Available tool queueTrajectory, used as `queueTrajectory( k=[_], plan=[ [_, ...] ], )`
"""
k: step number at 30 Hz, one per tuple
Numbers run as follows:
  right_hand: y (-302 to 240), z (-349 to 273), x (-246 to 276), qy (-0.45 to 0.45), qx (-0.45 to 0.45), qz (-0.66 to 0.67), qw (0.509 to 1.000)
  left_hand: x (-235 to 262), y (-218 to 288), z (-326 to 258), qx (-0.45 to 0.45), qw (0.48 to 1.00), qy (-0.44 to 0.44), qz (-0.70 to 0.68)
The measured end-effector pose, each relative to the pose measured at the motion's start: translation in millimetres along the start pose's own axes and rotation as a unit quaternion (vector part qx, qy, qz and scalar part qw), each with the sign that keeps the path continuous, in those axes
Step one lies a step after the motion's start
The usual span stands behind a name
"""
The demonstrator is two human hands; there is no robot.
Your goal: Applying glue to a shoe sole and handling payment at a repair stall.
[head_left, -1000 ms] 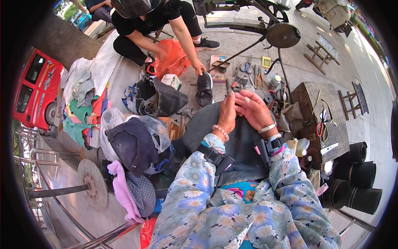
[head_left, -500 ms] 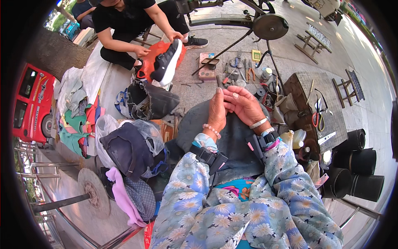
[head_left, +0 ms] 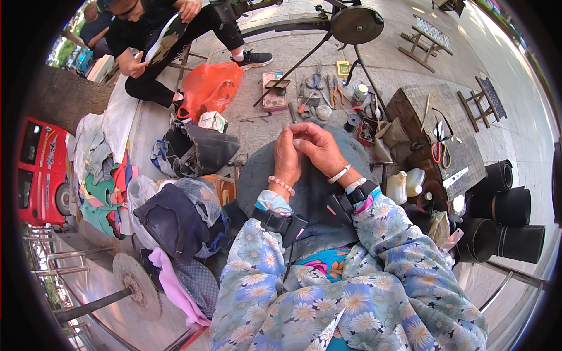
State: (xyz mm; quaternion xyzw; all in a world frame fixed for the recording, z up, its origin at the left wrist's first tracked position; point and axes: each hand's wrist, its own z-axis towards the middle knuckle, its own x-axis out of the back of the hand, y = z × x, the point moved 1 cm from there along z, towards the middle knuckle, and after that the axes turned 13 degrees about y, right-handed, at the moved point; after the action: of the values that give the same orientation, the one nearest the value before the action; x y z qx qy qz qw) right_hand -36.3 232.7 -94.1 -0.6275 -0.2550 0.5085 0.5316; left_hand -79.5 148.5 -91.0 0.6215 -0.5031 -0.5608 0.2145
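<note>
A person in floral blue sleeves sits on pavement, both hands raised together over a dark grey cloth (head_left: 310,187) spread across the lap. The left hand (head_left: 287,157), with a pink bead bracelet at the wrist, stands upright, fingers closed and pointing to twelve o'clock. The right hand (head_left: 319,146), wearing a pale bangle, curls in from three o'clock, and its fingertips meet the left hand's fingertips at the top. Both hands are pinched shut at that meeting point; whatever sits between the fingertips is too small to make out. The grey cloth lies directly beneath the pinch, at six o'clock from it, and the wrists rest near it.

At twelve o'clock from the hands, hand tools (head_left: 316,96) lie scattered on the paving. At two o'clock, red-handled scissors (head_left: 439,151) rest on a dark mat. At three o'clock stand two white plastic bottles (head_left: 404,186), and further out black rolls (head_left: 503,205). At ten o'clock sits an orange plastic bag (head_left: 208,88), with a dark bag (head_left: 202,149) below it. At eleven o'clock another person (head_left: 152,47) in black crouches, holding a shoe (head_left: 165,36).
</note>
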Motion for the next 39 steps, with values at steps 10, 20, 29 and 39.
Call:
queueTrajectory(
  k=[10,20,29,39],
  plan=[
    [0.0,-0.2,-0.5,0.009,0.027,-0.018,0.999,6.6,-7.7,7.0,-0.002,1.000,0.005,0.020],
    [0.7,-6.2,-16.6,0.012,-0.001,0.035,0.999,15.7,11.1,-7.0,0.020,0.998,0.057,0.028],
    [-11.5,-14.9,-35.9,-0.051,0.007,0.090,0.995,12.5,44.1,-39.0,-0.087,0.981,0.062,0.164],
    [-9.9,-4.7,-46.1,-0.031,0.127,0.003,0.991,18.0,48.7,-36.0,-0.075,0.986,0.070,0.132]
  ],
)
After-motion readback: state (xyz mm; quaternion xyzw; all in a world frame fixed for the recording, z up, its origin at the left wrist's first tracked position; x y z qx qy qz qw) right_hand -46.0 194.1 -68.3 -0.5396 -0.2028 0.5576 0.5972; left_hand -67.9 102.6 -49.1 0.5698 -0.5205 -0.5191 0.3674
